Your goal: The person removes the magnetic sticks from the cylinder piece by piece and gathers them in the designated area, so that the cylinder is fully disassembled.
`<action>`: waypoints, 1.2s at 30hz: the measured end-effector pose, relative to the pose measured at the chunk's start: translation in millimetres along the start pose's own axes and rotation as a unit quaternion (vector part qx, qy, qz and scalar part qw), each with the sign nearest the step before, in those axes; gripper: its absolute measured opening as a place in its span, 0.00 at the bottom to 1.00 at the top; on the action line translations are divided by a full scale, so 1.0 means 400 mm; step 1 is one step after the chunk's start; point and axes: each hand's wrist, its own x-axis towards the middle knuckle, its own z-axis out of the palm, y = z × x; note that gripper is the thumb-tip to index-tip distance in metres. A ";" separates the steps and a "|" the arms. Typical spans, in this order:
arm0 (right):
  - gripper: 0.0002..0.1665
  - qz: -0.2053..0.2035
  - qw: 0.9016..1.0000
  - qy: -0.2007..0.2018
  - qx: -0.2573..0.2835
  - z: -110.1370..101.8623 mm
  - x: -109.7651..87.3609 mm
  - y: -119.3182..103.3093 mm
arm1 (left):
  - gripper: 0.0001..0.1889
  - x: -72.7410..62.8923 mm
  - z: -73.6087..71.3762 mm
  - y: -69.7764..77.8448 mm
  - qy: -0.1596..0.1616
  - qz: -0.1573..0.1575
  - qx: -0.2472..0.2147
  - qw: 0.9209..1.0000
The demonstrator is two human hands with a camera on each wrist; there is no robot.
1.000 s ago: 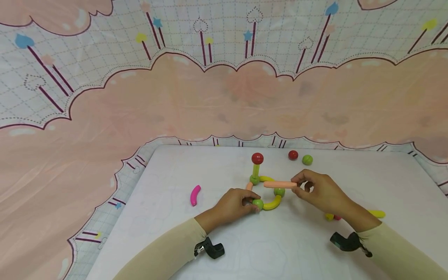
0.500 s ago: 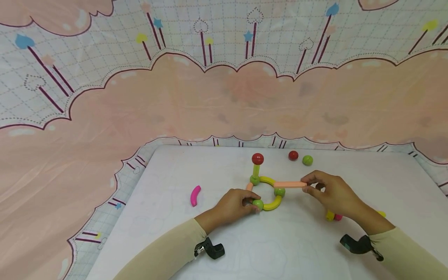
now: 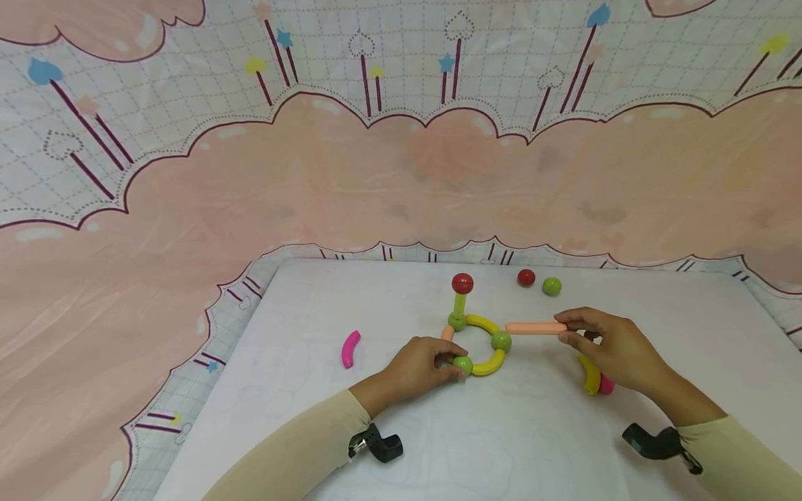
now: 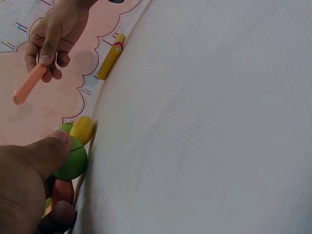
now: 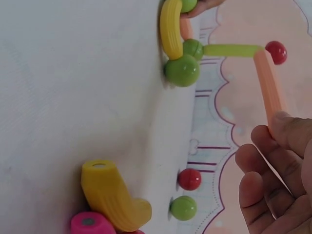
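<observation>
My left hand (image 3: 416,367) grips a green ball (image 3: 464,365) at the near corner of a ring of toy building pieces. Yellow curved rods (image 3: 489,366), more green balls (image 3: 501,340) and an orange rod (image 3: 447,333), partly hidden by my fingers, make up that ring. From its far green ball (image 3: 457,321) a lime rod (image 3: 460,305) stands upright, topped by a red ball (image 3: 462,283). Between thumb and fingertips, my right hand (image 3: 617,348) pinches one end of a straight orange rod (image 3: 532,328). Raised and level, the rod points left toward the ring's right-hand ball.
A loose red ball (image 3: 526,277) and green ball (image 3: 552,286) lie at the back of the white table (image 3: 401,292). To the left is a pink curved rod (image 3: 351,349). Below my right hand lie a yellow curved rod (image 3: 590,376) and a pink piece (image 3: 606,385).
My right hand has drawn the orange rod to the right, so it no longer overlaps the ring in the head view. My left hand keeps its place on the green ball.
</observation>
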 end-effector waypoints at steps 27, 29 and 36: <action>0.18 0.035 0.999 0.004 0.011 -0.030 -0.041 0.073 | 0.17 0.002 0.003 -0.007 0.001 0.001 -0.004 1.000; 0.18 0.038 0.999 0.005 0.007 -0.034 -0.044 0.078 | 0.17 0.001 0.004 -0.007 0.002 0.002 -0.003 1.000; 0.19 0.040 0.999 0.011 -0.004 -0.048 -0.052 0.094 | 0.17 -0.001 0.001 -0.005 0.005 0.010 -0.003 1.000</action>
